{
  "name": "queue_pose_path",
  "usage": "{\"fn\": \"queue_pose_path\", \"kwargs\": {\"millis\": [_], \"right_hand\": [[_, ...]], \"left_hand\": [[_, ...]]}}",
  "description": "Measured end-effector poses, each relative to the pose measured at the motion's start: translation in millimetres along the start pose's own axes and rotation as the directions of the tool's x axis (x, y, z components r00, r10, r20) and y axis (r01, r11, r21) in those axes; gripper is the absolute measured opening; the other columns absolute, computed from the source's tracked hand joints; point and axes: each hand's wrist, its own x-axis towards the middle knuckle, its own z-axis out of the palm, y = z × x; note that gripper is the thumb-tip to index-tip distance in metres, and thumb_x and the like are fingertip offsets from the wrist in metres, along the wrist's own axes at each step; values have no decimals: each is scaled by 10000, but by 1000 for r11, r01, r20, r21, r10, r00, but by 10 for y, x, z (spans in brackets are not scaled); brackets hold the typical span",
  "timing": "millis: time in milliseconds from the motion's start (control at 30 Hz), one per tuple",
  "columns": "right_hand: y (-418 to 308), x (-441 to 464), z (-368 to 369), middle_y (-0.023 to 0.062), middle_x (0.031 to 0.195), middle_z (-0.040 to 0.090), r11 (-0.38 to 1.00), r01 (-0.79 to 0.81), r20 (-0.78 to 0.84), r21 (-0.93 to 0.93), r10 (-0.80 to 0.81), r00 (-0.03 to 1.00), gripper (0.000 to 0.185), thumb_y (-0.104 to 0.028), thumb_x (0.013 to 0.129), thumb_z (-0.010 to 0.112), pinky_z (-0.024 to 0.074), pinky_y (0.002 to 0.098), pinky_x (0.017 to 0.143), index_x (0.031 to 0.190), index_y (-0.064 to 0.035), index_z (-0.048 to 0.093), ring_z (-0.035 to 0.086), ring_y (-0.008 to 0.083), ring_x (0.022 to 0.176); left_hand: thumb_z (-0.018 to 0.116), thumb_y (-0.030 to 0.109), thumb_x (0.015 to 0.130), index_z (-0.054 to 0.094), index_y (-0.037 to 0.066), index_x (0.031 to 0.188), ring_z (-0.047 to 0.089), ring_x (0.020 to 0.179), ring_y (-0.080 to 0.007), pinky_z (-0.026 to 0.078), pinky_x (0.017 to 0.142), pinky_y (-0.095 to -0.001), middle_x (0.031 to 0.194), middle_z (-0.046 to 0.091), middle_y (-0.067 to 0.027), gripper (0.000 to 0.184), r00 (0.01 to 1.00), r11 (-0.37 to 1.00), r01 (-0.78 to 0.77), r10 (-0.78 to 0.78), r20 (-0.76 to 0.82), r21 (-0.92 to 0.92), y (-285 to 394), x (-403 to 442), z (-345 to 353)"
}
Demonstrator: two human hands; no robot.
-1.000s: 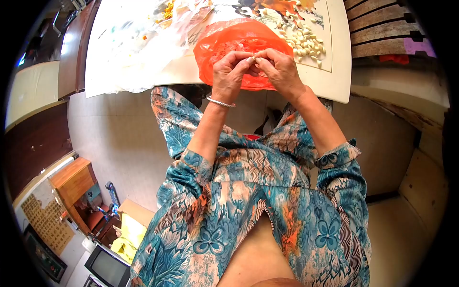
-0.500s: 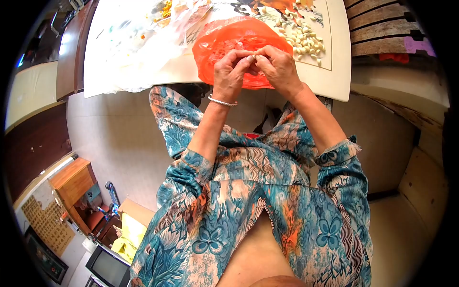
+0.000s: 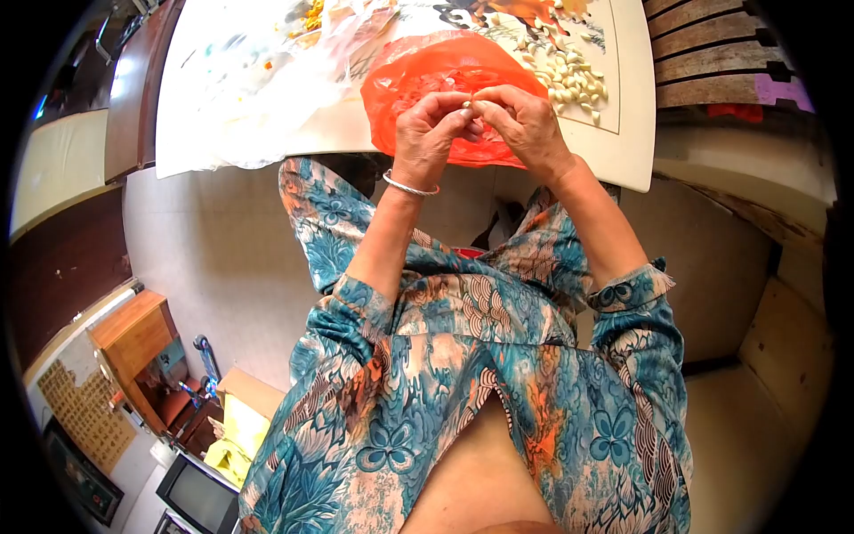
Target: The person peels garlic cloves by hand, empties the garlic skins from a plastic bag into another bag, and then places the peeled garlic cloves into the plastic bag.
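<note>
Head view: what could go wrong here?

The small pale piece (image 3: 467, 104) might drop into the red bag (image 3: 389, 84), should the pinch loosen on something so tiny.

And where does it sit?

Between the fingertips of the left hand (image 3: 422, 135) and right hand (image 3: 525, 129), both pinching it, above the bag.

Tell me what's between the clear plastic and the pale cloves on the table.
A red plastic bag lies between them, as the head view shows.
</note>
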Motion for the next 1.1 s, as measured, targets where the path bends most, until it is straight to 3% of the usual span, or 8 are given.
{"fn": "queue_pose_path", "kwargs": {"millis": [133,233,333,533,733,1100], "right_hand": [[3,5,-52,135,822,637,993,88,51,-81,-84,995,128,-121,829,578,495,335,663,865,-7,625,634,265,776],[76,19,-69,144,798,637,977,145,164,-157,-119,979,129,-127,826,586,494,350,656,864,-12,631,631,273,754],[29,38,-99,153,765,634,986,72,167,-152,-46,985,133,-134,822,588,491,359,646,855,-15,636,629,273,726],[107,38,-80,156,752,636,996,-39,203,-75,53,978,151,-149,812,587,489,359,641,849,-10,632,627,272,706],[100,24,-31,161,760,637,998,-25,168,-64,36,985,165,-149,819,533,492,371,659,824,-3,610,629,288,724],[17,0,29,161,784,626,983,17,48,-184,-8,999,145,-127,803,503,491,400,663,795,-2,576,619,311,720]], "left_hand": [[573,14,862,570,-49,1020,633,727,-149,533,657,-252,848,642,-96,171,999,996,-37,38,-12,76,16,-16,16],[580,3,852,581,-39,1006,627,725,-127,525,646,-236,836,640,-81,160,999,967,-44,42,14,249,-43,-26,-34],[585,1,847,591,-28,982,620,718,-109,521,638,-224,834,639,-71,138,993,925,-121,115,37,361,-33,-34,-24],[585,5,849,602,-27,968,617,707,-104,515,634,-218,816,641,-63,123,993,921,-113,112,25,373,-42,-42,-13],[581,14,858,599,-40,960,616,704,-113,510,635,-220,804,640,-74,117,997,959,-68,75,-15,275,-58,-49,9],[571,3,862,590,-44,967,613,713,-127,513,644,-231,819,639,-95,117,993,959,-100,113,-35,267,-79,-43,56]]}}
